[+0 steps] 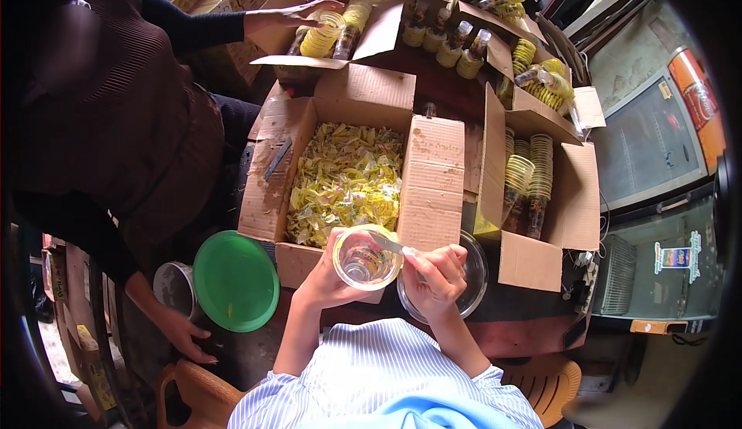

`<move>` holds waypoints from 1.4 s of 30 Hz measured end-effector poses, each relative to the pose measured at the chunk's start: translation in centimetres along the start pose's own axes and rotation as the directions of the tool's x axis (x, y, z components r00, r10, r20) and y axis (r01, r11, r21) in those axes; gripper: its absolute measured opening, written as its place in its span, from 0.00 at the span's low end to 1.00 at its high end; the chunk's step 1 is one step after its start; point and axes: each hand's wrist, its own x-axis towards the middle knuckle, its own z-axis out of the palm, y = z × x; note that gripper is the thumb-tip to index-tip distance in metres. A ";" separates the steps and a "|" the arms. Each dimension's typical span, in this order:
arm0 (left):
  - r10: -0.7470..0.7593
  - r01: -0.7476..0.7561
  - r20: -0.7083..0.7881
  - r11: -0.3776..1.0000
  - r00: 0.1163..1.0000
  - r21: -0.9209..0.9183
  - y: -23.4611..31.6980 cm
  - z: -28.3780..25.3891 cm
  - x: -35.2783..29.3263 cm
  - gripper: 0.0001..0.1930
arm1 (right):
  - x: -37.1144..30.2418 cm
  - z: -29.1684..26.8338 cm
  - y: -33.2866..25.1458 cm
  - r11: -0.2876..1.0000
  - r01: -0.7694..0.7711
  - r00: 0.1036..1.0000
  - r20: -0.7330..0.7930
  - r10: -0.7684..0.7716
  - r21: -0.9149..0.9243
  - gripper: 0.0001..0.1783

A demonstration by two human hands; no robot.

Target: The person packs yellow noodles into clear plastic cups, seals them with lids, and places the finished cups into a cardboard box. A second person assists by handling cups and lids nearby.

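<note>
My left hand [318, 282] is wrapped around a clear plastic cup [363, 273] with a yellowish rim, its mouth tilted up toward me. The fingers of my right hand [437, 276] pinch a thin, flat grey strip [385, 243] that looks like a knife blade. It reaches across the cup's rim; I cannot tell if it touches. Just beyond the cup stands an open cardboard box [433, 178] filled with small yellow and clear packets [348, 185]. Partly behind my right hand is a round metal bowl [478, 280].
To the right, an open carton [573, 197] holds stacked cups [541, 168]. Bottles [470, 56] stand at the back. A co-worker's hand [297, 16] holds stacked cups [323, 36] over another box. A green plastic lid or basin [236, 280] and a white bucket [176, 286] are at left.
</note>
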 end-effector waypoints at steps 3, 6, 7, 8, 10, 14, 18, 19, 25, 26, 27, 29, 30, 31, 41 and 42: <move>-0.011 0.011 0.007 0.999 1.000 0.042 0.2 0.0 0.0 0.39 | 0.3 0.1 0.1 1.000 -0.002 1.000 0.016 0.002 -0.013 0.11; -0.031 0.031 0.006 0.999 0.999 -0.039 -0.8 0.0 -0.2 0.40 | 0.3 0.2 0.2 0.998 -0.066 0.998 0.025 0.066 -0.016 0.12; -0.037 0.038 0.007 0.995 0.999 -0.089 -1.1 0.0 -0.3 0.40 | 0.3 0.2 0.3 0.995 -0.097 0.995 0.026 0.097 -0.016 0.12; -0.043 0.043 0.001 0.992 0.999 -0.115 -1.2 0.0 -0.3 0.40 | 0.2 0.1 0.4 0.995 -0.099 0.995 0.011 0.099 0.002 0.12; -0.057 0.053 -0.016 0.984 0.998 -0.168 -1.4 0.1 -0.3 0.40 | 0.1 0.0 0.5 0.994 -0.103 0.995 -0.015 0.104 0.039 0.14; -0.075 0.052 -0.123 0.982 0.990 -0.180 -1.0 0.5 -0.3 0.41 | -0.1 -0.2 0.1 1.000 -0.010 1.000 0.025 0.010 0.003 0.12; -0.042 0.039 -0.216 0.999 0.975 -0.017 -0.4 1.0 0.0 0.40 | -0.3 -0.2 -0.4 0.999 0.016 1.000 0.025 -0.015 -0.032 0.13; -0.026 0.038 -0.226 0.998 0.974 0.052 -0.3 1.0 0.0 0.40 | -0.3 -0.3 -0.4 0.999 0.020 0.999 0.029 -0.019 -0.041 0.13; 0.029 0.008 -0.291 0.992 0.956 0.125 -1.3 1.0 -0.4 0.38 | 0.1 -0.9 -0.6 0.995 0.061 0.997 0.046 -0.057 -0.079 0.13; 0.044 -0.004 -0.279 0.990 0.959 0.141 -1.3 0.9 -0.4 0.38 | 0.1 -1.0 -0.8 0.995 0.061 0.997 0.057 -0.057 -0.080 0.13; 0.058 -0.017 -0.266 0.988 0.962 0.155 -1.2 0.8 -0.3 0.38 | 0.1 -1.1 -0.8 0.995 0.061 0.996 0.068 -0.056 -0.083 0.12; 0.076 -0.034 -0.248 0.985 0.966 0.167 -1.0 0.8 -0.2 0.38 | 0.2 -1.0 -0.8 0.993 0.071 0.995 0.070 -0.064 -0.094 0.12; 0.078 -0.038 -0.244 0.985 0.967 0.166 -0.9 0.8 -0.2 0.38 | 0.3 -0.9 -0.7 0.992 0.075 0.995 0.070 -0.069 -0.099 0.12; 0.081 -0.042 -0.240 0.986 0.967 0.164 -0.9 0.9 -0.2 0.38 | 0.4 -0.8 -0.7 0.992 0.076 0.995 0.069 -0.069 -0.102 0.12; 0.198 -0.131 -0.152 0.921 0.968 0.366 -0.2 0.4 0.5 0.40 | 0.1 -0.4 -0.5 0.999 0.033 0.999 -0.025 -0.033 -0.029 0.12; 0.217 -0.145 -0.132 0.898 0.967 0.416 -0.1 0.3 0.6 0.40 | 0.1 -0.5 -0.5 0.999 0.034 0.999 -0.023 -0.035 -0.019 0.12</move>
